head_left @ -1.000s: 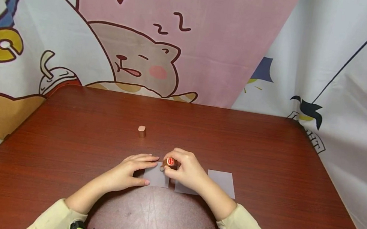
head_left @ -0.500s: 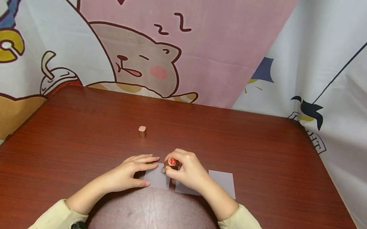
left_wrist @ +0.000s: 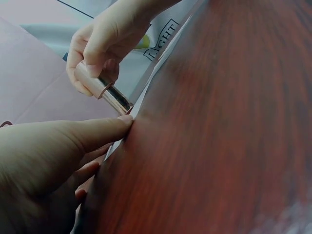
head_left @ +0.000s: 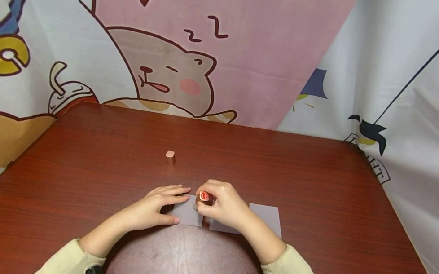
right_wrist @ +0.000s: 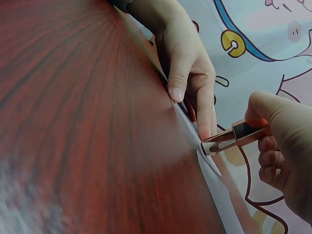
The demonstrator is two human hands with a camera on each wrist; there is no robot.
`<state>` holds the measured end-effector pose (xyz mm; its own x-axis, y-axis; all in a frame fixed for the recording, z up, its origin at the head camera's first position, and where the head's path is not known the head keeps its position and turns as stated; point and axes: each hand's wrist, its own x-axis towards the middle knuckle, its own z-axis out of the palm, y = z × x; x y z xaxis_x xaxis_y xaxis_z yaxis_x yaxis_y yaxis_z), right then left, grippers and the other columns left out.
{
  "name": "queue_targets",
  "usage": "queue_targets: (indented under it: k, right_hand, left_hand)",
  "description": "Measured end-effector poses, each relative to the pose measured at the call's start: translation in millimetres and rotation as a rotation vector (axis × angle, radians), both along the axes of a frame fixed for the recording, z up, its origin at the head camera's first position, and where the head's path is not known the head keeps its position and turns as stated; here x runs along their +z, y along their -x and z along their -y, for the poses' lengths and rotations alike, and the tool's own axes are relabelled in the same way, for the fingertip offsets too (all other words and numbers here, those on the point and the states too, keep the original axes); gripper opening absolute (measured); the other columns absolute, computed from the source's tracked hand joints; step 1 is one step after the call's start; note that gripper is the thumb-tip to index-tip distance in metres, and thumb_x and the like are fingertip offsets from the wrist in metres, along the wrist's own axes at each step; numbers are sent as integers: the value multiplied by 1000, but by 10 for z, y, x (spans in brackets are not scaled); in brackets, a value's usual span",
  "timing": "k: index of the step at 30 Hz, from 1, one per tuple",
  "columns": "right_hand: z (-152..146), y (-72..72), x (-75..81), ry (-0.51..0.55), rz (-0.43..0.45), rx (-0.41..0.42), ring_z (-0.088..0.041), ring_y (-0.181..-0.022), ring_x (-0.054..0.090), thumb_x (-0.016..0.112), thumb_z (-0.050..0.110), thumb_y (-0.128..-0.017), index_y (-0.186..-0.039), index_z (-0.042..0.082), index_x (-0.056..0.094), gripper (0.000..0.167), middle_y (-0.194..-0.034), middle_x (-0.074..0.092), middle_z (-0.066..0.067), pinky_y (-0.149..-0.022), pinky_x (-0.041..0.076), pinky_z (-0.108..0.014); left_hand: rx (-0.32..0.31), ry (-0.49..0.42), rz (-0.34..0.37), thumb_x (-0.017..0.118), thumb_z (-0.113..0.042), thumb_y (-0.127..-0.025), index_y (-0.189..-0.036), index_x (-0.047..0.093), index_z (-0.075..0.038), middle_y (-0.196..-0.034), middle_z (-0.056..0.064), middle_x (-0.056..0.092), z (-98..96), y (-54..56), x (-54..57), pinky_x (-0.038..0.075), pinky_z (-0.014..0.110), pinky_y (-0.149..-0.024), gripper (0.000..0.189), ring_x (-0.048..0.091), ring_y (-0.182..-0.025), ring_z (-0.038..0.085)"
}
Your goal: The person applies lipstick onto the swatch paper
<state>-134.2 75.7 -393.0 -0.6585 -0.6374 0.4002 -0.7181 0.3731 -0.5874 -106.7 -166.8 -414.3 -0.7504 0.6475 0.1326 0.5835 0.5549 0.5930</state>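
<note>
My right hand (head_left: 225, 205) pinches a rose-gold lipstick (head_left: 204, 196) between thumb and fingers, its base with a red label facing up. Tilted, the lipstick (right_wrist: 229, 137) has its working end right at a small pale sheet of paper (head_left: 191, 218). The left hand (head_left: 156, 206) lies with fingers spread over that sheet's left side, thumb and fingertips on its edges. In the left wrist view, the left thumb (left_wrist: 105, 132) reaches close beside the tip of the lipstick (left_wrist: 116, 100). A rose-gold cap (head_left: 170, 157) stands upright on the table, farther back and apart from both hands.
Two more pale sheets lie to the right: one sheet (head_left: 222, 226) partly under the right hand, another sheet (head_left: 266, 219) beside the right wrist. Everything rests on a dark red-brown wooden table (head_left: 320, 180). A printed cartoon curtain (head_left: 268, 61) hangs behind it.
The lipstick and right hand shift very slightly, with the labelled base tilting a little. The left hand, sheets and cap stay where they were.
</note>
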Motion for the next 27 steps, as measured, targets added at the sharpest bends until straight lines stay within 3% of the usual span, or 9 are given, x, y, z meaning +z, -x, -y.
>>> queue_targets:
  k: [11,16,27]
  right_hand:
    - [-69,15,51,-65,-6,23,-4,-69,51,68,9,-77,-92,12,67,15,-81,57,11,-59,44,-19]
    - [-22,21,89,-119,-43,22,-3,-68,50,68,13,-77,-88,13,67,11,-79,56,12,-59,43,-19]
    - [70,86,183,-200,-20,59,-5,-65,50,66,10,-75,-85,10,67,10,-77,58,8,-57,42,-19]
  left_hand:
    - [10,-15,22,77,-21,-81,-132,57,-1,-144,7,45,3,-1,1,23,57,-107,58,32,-136,33]
    - [11,-11,13,77,-21,-80,-131,58,-1,-144,8,46,4,-7,11,23,56,-107,58,33,-135,32]
    - [16,-10,40,77,-22,-81,-133,56,-3,-145,6,45,-4,-1,10,22,57,-107,59,32,-136,32]
